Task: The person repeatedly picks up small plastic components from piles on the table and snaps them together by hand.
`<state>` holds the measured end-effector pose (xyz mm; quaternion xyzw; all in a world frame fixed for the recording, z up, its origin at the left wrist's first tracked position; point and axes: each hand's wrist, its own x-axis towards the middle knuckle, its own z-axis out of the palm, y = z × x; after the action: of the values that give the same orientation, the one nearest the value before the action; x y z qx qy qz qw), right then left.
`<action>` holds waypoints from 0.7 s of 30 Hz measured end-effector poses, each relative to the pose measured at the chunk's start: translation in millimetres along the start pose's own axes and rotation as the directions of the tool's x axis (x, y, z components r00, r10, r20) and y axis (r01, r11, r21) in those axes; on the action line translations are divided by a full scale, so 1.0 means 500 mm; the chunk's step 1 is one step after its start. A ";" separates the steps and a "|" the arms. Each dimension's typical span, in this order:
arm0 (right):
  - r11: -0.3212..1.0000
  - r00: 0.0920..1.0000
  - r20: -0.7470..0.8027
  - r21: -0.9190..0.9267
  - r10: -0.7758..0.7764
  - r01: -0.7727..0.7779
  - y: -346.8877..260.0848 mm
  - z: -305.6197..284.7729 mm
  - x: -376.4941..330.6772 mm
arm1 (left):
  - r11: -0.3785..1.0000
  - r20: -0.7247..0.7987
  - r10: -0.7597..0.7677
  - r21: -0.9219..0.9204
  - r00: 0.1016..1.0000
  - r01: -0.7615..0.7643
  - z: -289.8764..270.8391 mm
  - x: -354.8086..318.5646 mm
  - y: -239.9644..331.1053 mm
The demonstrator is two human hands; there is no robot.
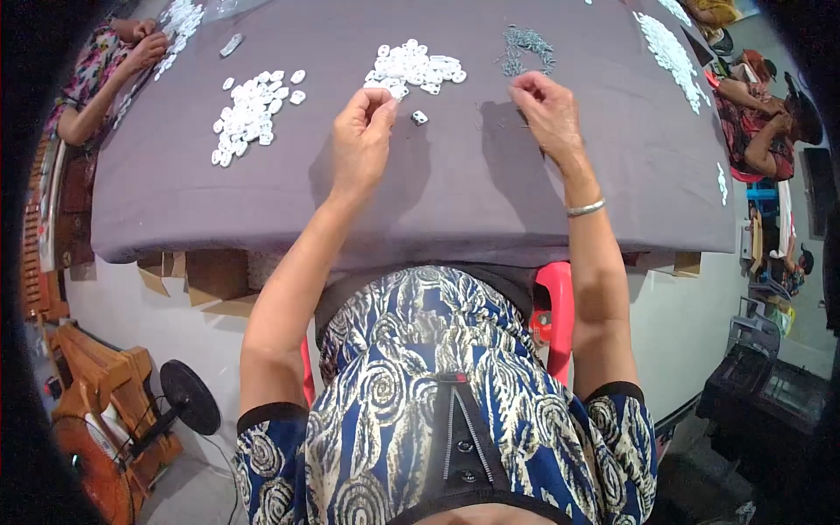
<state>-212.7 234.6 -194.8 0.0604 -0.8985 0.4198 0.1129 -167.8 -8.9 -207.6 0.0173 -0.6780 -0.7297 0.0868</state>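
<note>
Clock centred on the lone white piece point(420, 116) with dark marks, wearer seated at 6.

Left hand point(363, 136): at 9, close in. Thumb and index tips drawn close, right at the near edge of the main white pile point(416, 66); can't tell from here whether they're clamped on a piece. That pile sits at 12.

Right hand point(551, 114): at 3, silver bangle point(586, 208) on the wrist. Thumb and fingertips bunched, just short of the small dark screw-like parts point(528, 52) at 2. Can't tell if they grip one.

Second white pile point(249, 114) at 9, further out. All on a grey-covered table point(464, 197). Co-worker's hands point(147, 48) toward 10, at more white pieces point(181, 26).
</note>
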 end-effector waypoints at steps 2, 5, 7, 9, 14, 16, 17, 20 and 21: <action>0.998 0.997 0.040 0.032 0.060 -0.061 -0.003 -0.002 -0.005 | 1.000 -0.015 0.009 -0.012 1.000 -0.009 -0.004 -0.001 -0.009; 0.996 0.997 0.074 0.087 0.005 -0.011 0.002 0.012 -0.007 | 1.000 -0.006 0.010 0.023 1.000 -0.010 -0.007 0.000 -0.018; 0.994 0.992 0.077 0.049 -0.097 0.094 -0.007 0.029 -0.004 | 0.997 -0.010 0.038 0.067 0.999 -0.037 -0.009 0.001 -0.023; 0.987 0.982 0.096 0.012 -0.160 0.160 -0.031 0.034 -0.003 | 0.998 -0.041 0.045 0.036 0.998 -0.043 -0.004 0.004 -0.023; 0.949 0.925 0.217 0.013 -0.311 0.316 -0.080 0.079 -0.001 | 1.000 -0.085 0.030 -0.004 0.996 -0.031 -0.003 0.002 -0.024; 0.927 0.895 0.254 0.013 -0.366 0.375 -0.093 0.103 0.002 | 0.999 -0.052 0.025 0.023 0.998 -0.023 -0.005 0.000 -0.019; 0.902 0.862 0.288 0.013 -0.417 0.432 -0.103 0.114 0.003 | 0.999 -0.055 0.025 0.024 0.998 -0.024 -0.005 -0.001 -0.016; 0.855 0.828 0.323 -0.095 -0.458 0.510 -0.125 0.132 -0.015 | 1.000 -0.093 -0.012 0.021 0.996 0.014 -0.006 -0.002 -0.013; 0.796 0.797 0.316 -0.167 -0.515 0.581 -0.126 0.137 -0.017 | 0.999 -0.097 0.033 0.010 0.995 -0.032 -0.007 0.002 -0.023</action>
<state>-202.1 141.7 -192.9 0.3583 -0.8947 0.2377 0.1214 -169.4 -12.0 -219.4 0.0420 -0.6764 -0.7235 0.1317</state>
